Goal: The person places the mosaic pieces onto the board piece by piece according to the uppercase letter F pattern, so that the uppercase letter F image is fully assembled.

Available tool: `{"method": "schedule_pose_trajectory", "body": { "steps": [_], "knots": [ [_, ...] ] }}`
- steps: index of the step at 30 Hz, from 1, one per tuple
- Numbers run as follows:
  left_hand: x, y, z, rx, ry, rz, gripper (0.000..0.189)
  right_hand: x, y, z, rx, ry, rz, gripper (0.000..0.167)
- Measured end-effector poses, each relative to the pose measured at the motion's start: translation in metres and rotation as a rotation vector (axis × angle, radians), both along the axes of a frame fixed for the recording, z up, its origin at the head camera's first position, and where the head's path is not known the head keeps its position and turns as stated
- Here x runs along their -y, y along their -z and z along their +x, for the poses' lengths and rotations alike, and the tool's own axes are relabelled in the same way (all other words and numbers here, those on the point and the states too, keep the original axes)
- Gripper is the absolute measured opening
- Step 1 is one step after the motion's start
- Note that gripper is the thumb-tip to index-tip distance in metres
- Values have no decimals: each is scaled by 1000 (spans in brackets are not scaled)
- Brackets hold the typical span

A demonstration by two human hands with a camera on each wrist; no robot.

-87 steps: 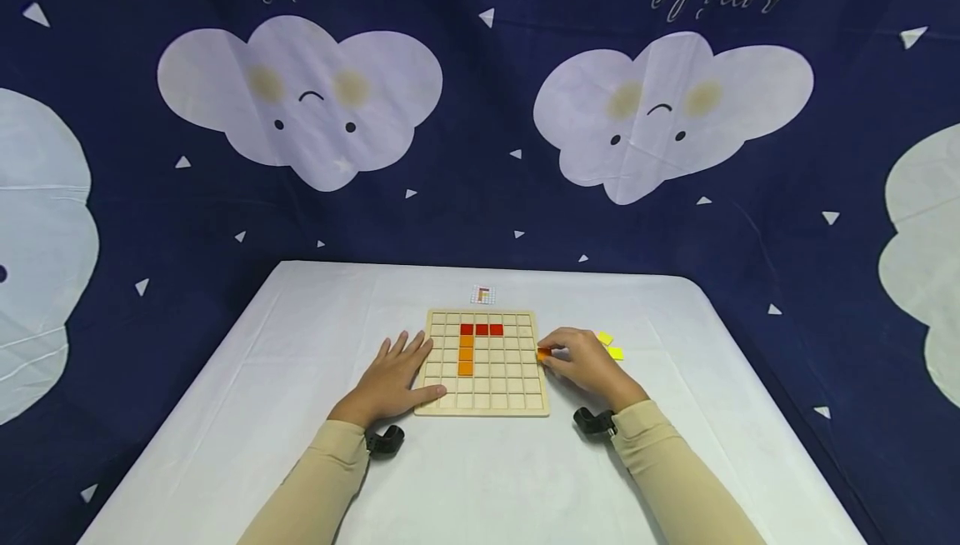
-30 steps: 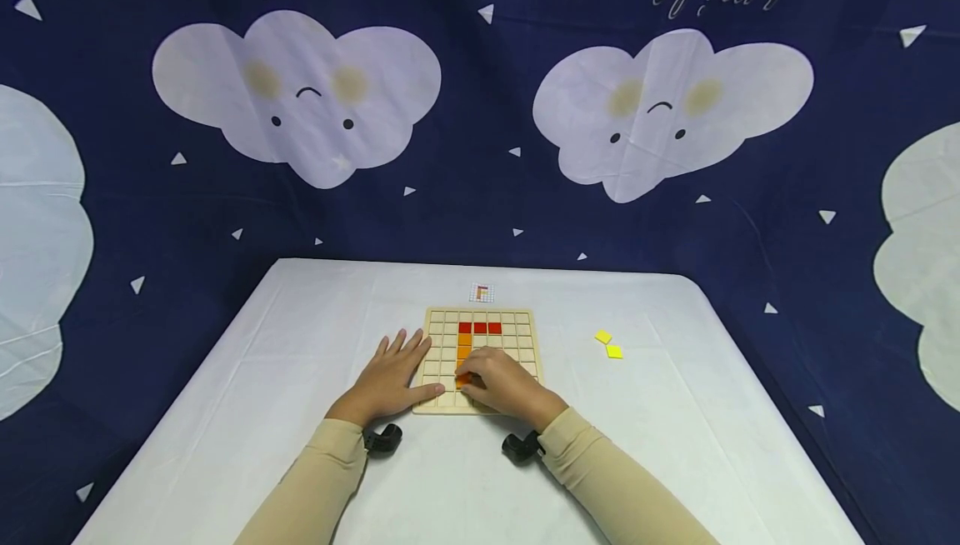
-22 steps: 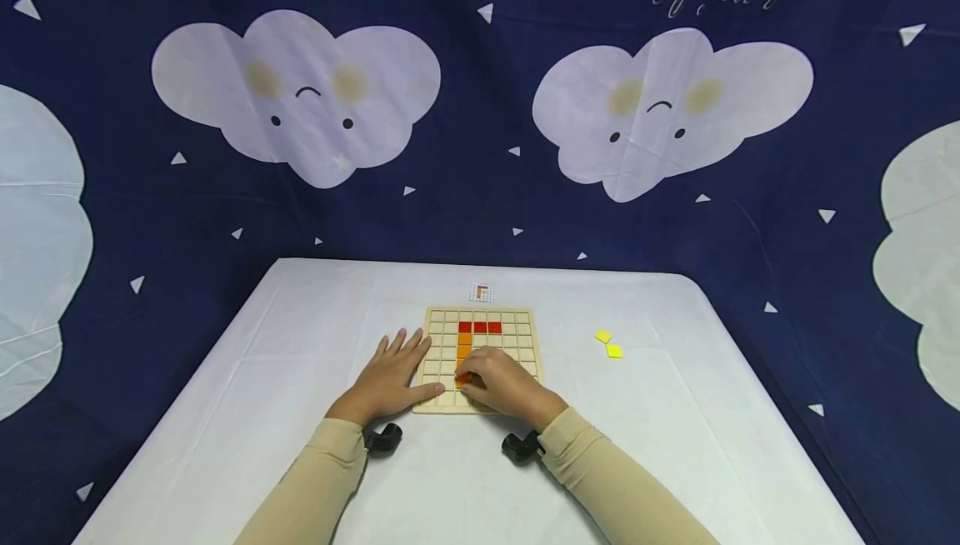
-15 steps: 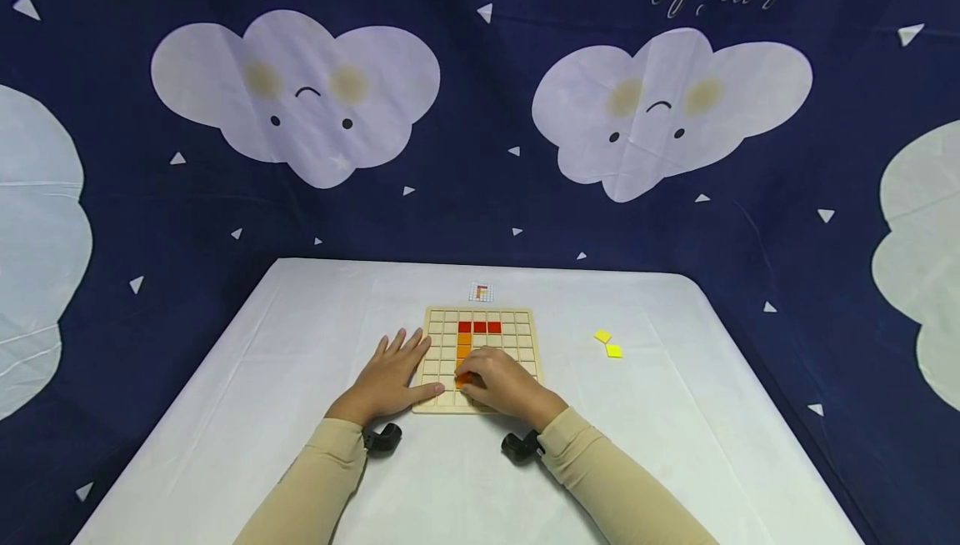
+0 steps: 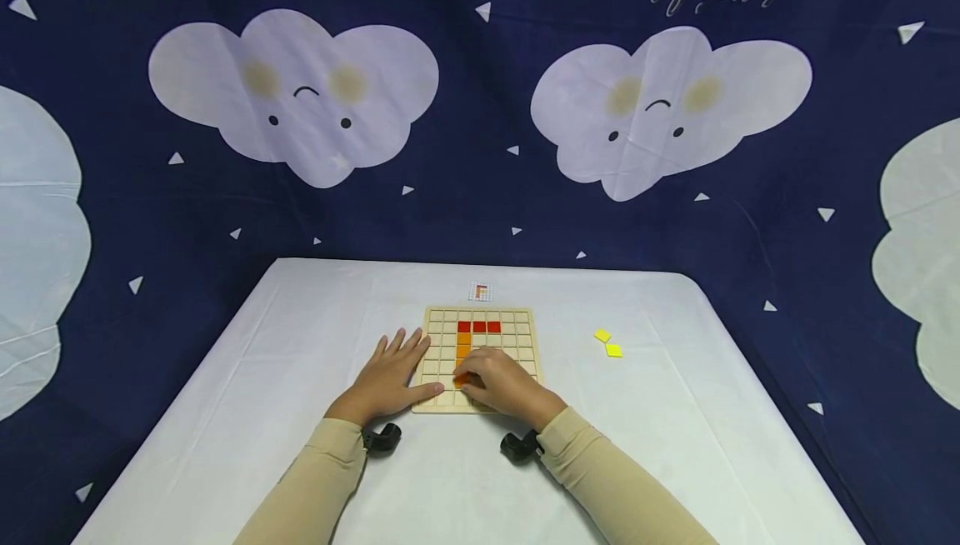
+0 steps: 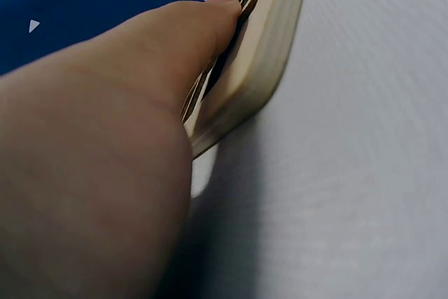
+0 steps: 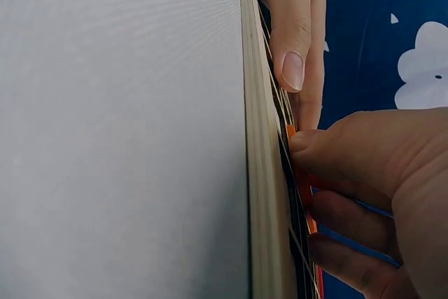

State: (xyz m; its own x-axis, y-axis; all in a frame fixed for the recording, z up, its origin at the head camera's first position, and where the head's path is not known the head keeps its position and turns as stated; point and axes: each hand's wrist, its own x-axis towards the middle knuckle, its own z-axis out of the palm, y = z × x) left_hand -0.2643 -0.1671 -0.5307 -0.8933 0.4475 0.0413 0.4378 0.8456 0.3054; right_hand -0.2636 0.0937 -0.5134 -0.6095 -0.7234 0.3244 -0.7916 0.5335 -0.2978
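Observation:
A square wooden grid board lies on the white table. My left hand rests on its left edge with fingers straight and spread. My right hand pinches an orange tile between thumb and fingers, low over the board, just below a column of orange tiles. A row of three red tiles tops that column. In the right wrist view, the right thumb and fingers meet at the orange tile close to the board's surface. Part of the tile is hidden by the fingers.
Two loose yellow tiles lie on the table to the right of the board. A small printed pattern card sits behind the board. A dark blue cloth with clouds hangs beyond the table's far edge.
From the board's right side, my right hand has moved left with the orange tile, over the board below the orange column. In the last second it has hardly moved. My left hand stays put.

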Motion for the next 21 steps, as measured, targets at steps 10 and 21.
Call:
{"method": "schedule_pose_trajectory", "body": {
  "steps": [10, 21],
  "knots": [
    [0, 3, -1, -12, 0, 3, 103, 0, 2, -1, 21, 8, -6, 18],
    [-1, 2, -1, 1, -4, -6, 102, -1, 2, -2, 23, -4, -52, 19]
  ]
}}
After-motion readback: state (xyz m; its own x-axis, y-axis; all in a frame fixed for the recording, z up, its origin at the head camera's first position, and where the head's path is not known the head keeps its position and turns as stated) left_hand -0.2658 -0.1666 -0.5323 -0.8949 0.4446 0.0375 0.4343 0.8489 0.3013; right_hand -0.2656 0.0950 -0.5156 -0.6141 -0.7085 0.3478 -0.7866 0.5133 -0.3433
